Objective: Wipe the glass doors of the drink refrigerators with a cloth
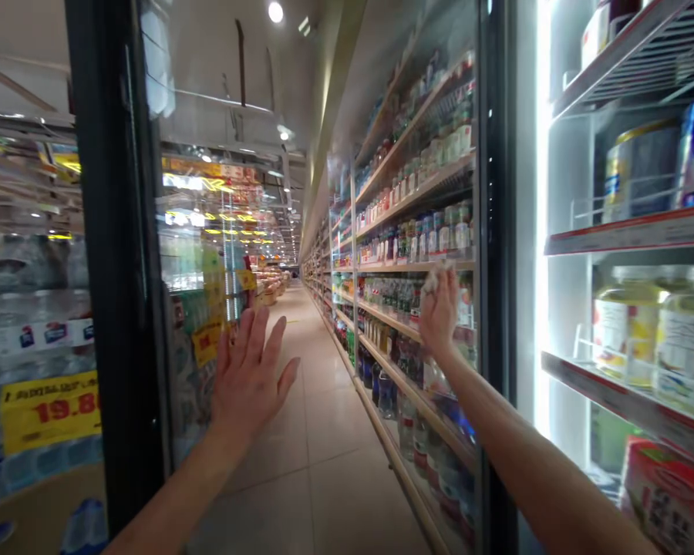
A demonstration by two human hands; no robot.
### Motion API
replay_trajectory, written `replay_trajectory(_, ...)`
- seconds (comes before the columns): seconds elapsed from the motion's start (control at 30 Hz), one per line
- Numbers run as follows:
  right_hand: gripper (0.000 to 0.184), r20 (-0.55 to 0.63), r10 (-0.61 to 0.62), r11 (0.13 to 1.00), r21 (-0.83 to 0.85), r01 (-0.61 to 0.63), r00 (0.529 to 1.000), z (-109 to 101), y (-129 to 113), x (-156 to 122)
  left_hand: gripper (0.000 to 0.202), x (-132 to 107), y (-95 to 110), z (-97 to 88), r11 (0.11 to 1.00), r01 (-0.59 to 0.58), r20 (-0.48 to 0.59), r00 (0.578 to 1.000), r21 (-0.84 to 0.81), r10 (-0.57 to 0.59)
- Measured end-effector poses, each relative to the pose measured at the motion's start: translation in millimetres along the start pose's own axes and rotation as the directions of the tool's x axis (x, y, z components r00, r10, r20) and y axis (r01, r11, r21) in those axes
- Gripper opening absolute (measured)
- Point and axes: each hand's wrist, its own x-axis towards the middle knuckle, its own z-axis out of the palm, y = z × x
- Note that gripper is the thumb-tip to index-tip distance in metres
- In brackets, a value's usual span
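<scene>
A glass door with a black frame stands swung open in front of me. My right hand is closed on a crumpled white cloth, which could be a wipe, held up at the right part of the pane. My left hand is raised with its fingers spread, at the left part of the glass, and holds nothing. Whether its palm touches the pane I cannot tell.
On the right, lit fridge shelves carry cans, bottles of yellow drink and a red carton. Packed water bottles with a yellow price sign stand at left. A tiled aisle shows through the glass.
</scene>
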Motion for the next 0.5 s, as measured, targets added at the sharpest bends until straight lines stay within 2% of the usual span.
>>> replay_trajectory(0.03,0.054,0.062,-0.089,0.996,0.028,0.088,0.994,2,-13,-5,0.065,-1,0,0.2,1.000,0.003,0.004,1.000,-0.008,-0.003)
replay_trajectory(0.07,0.054,0.137,-0.215,0.976,0.071,0.207,0.967,2,-25,-11,0.065,-2,0,0.3,1.000,0.003,0.008,1.000,-0.015,-0.003)
replay_trajectory(0.13,0.054,0.270,-0.478,0.878,0.180,0.444,0.836,-2,-38,-21,0.066,-1,-1,0.2,1.000,0.001,0.004,1.000,-0.014,-0.001)
replay_trajectory(0.17,0.054,0.306,-0.554,0.832,0.213,0.512,0.774,-4,-37,-21,0.066,-1,-1,0.2,1.000,-0.002,-0.001,1.000,-0.010,0.002)
replay_trajectory(0.2,0.054,0.316,-0.566,0.824,0.208,0.527,0.762,-6,-31,-18,0.066,0,-1,0.0,1.000,-0.006,-0.005,1.000,-0.004,0.006)
replay_trajectory(0.23,0.055,0.294,-0.516,0.857,0.170,0.487,0.805,-8,-21,-11,0.066,0,-2,-0.1,1.000,-0.010,-0.007,1.000,0.001,0.010)
replay_trajectory(0.27,0.055,0.239,-0.411,0.912,0.112,0.395,0.880,-8,-11,-2,0.066,0,-2,-0.2,1.000,-0.011,-0.006,1.000,0.004,0.011)
replay_trajectory(0.3,0.055,0.158,-0.274,0.962,0.052,0.269,0.949,-6,-3,8,0.066,0,-2,-0.4,1.000,-0.013,-0.004,1.000,0.006,0.013)
replay_trajectory(0.33,0.056,0.073,-0.152,0.988,0.012,0.152,0.986,-3,1,16,0.067,-1,-2,-0.6,1.000,-0.013,0.000,1.000,0.004,0.013)
replay_trajectory(0.37,0.056,0.008,-0.079,0.997,-0.004,0.079,0.997,1,-1,21,0.067,-1,-1,-0.9,1.000,-0.008,0.005,1.000,-0.002,0.008)
replay_trajectory(0.4,0.057,-0.020,-0.069,0.998,0.000,0.069,0.997,4,-9,21,0.067,-2,-1,-1.2,1.000,-0.001,0.011,1.000,-0.011,0.001)
replay_trajectory(0.43,0.057,-0.003,-0.123,0.992,0.019,0.123,0.992,7,-22,17,0.067,-2,-1,-1.4,1.000,0.006,0.017,1.000,-0.019,-0.006)
replay_trajectory(0.47,0.057,0.046,-0.229,0.972,0.054,0.227,0.972,10,-39,9,0.066,-2,-1,-1.6,1.000,0.012,0.020,1.000,-0.025,-0.011)
replay_trajectory(0.5,0.058,0.112,-0.368,0.928,0.108,0.356,0.923,11,-55,-1,0.066,-2,-1,-1.6,0.999,0.014,0.021,1.000,-0.029,-0.013)
